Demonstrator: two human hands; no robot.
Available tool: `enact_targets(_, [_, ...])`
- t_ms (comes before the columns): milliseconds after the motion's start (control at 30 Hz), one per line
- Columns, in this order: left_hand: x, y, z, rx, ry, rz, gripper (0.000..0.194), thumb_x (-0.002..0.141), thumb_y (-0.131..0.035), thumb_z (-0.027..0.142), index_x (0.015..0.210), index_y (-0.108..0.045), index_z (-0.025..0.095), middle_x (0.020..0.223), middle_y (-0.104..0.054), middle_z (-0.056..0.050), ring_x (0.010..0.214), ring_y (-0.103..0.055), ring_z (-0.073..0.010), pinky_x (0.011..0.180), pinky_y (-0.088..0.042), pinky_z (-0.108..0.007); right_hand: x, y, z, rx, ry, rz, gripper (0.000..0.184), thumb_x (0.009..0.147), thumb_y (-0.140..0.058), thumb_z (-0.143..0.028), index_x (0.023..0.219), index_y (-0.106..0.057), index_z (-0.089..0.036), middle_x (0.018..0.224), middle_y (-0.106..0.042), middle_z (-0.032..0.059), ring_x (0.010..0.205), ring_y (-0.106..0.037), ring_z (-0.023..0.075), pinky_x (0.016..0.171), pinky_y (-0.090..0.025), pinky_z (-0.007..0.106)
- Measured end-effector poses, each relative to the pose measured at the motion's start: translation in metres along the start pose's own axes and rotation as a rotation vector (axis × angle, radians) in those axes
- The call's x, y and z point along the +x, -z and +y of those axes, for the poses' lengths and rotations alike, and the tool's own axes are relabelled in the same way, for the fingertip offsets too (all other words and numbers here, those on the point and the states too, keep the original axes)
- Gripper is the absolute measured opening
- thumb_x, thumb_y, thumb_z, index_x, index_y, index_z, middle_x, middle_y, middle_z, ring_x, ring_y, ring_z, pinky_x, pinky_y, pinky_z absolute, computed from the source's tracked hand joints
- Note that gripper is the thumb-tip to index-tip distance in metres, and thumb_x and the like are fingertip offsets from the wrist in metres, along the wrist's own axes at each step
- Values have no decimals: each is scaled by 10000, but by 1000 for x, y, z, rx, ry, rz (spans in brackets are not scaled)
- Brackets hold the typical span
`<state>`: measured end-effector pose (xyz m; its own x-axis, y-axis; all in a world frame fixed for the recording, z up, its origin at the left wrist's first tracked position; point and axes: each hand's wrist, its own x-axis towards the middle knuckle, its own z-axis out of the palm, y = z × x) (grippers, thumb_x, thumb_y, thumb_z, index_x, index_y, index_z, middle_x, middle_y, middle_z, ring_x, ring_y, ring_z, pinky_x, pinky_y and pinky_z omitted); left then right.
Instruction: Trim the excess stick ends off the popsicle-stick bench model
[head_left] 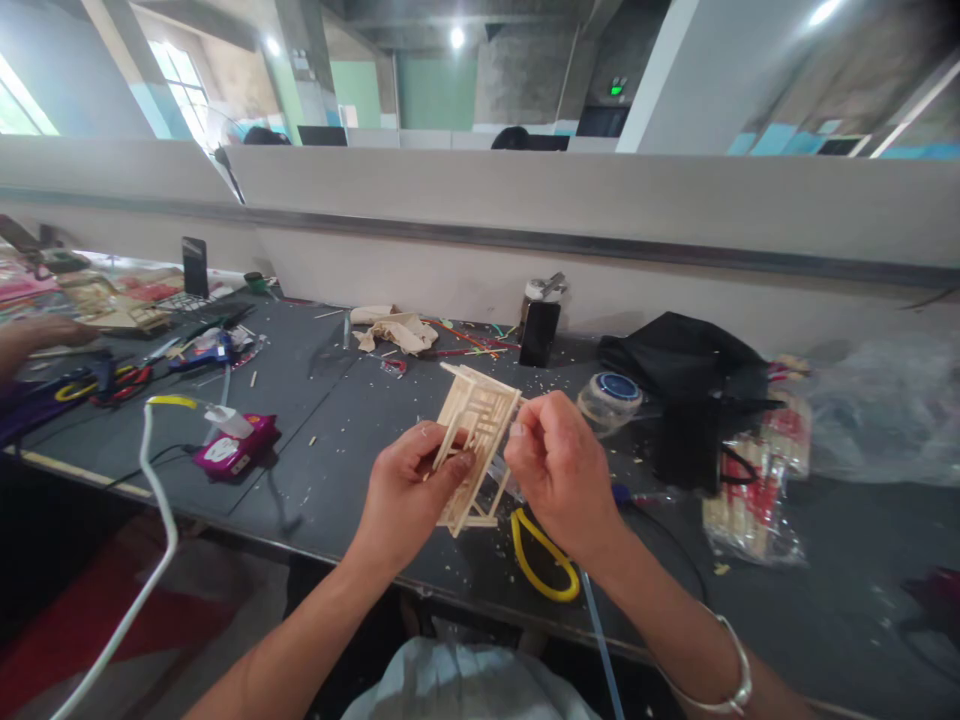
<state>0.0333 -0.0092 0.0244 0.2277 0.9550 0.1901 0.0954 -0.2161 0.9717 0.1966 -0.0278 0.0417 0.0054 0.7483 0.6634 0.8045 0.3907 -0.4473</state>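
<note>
A small model frame made of pale wooden sticks [480, 415] is tilted above the desk in front of me. My left hand [412, 490] grips its left side, with the thumb lying across the sticks. Close to the frame's upper right edge, my right hand [562, 470] is closed, fingertips pinched together. Whatever it pinches, if anything, is too small to make out. Below the right hand lies a yellow loop handle [544, 570], its other end hidden under the hand and frame.
On the dark desk [337, 500] stand a magenta power adapter [236, 447], a phone [540, 333] and a clear jar [611, 400]. A black bag [682, 350] and bagged sticks [754, 500] lie right. Another person's hand [45, 335] is far left, near tools. Wood scraps are scattered about.
</note>
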Motion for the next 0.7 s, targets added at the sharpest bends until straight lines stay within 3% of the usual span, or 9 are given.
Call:
enact_targets(200, [10, 14, 1, 502, -283, 165, 137, 849, -534, 264, 804, -642, 192, 847, -651, -33, 759, -601, -153, 676, -454, -251, -17, -5, -3, 117, -101, -100, 221, 889, -391, -209, 668, -394, -230, 627, -480, -28, 580, -476, 128, 552, -358, 251])
enact_targets(333, [26, 29, -16, 838, -304, 193, 184, 867, -442, 228, 818, -616, 192, 903, -645, -64, 827, -613, -192, 716, -444, -286, -48, 4, 21, 55, -181, -212, 290, 925, -439, -288, 644, -456, -219, 621, -521, -27, 570, -505, 122, 543, -370, 243])
enact_targets(467, [48, 36, -37, 1148, -134, 158, 225, 839, -397, 202, 802, -619, 190, 869, -636, -91, 777, -615, -230, 672, -423, -322, -75, 41, 89, -147, -367, 14, 223, 926, -436, -345, 849, -596, -211, 819, -649, 41, 760, -608, 175, 683, -453, 281])
enact_targets(567, [66, 32, -42, 1280, -36, 108, 241, 828, -399, 200, 820, -638, 173, 839, -647, -118, 763, -626, -252, 631, -410, -326, -82, 76, 155, -416, -595, 205, 293, 843, -512, -349, 1050, -587, -155, 856, -667, 97, 725, -619, 224, 721, -476, 358])
enact_targets(633, [78, 26, -42, 1327, -15, 60, 255, 815, -411, 191, 900, -650, 168, 842, -671, -130, 780, -638, -271, 613, -407, -328, -80, 90, 193, -565, -758, 199, 439, 803, -557, -357, 1152, -550, -91, 910, -673, 158, 802, -632, 279, 758, -472, 403])
enact_targets(700, [89, 20, -40, 1350, -4, -4, 289, 804, -411, 176, 971, -647, 161, 856, -691, -140, 807, -648, -288, 607, -407, -327, -76, 92, 218, -688, -833, 119, 638, 772, -608, -421, 1253, -475, -24, 1047, -644, 239, 947, -615, 348, 802, -453, 434])
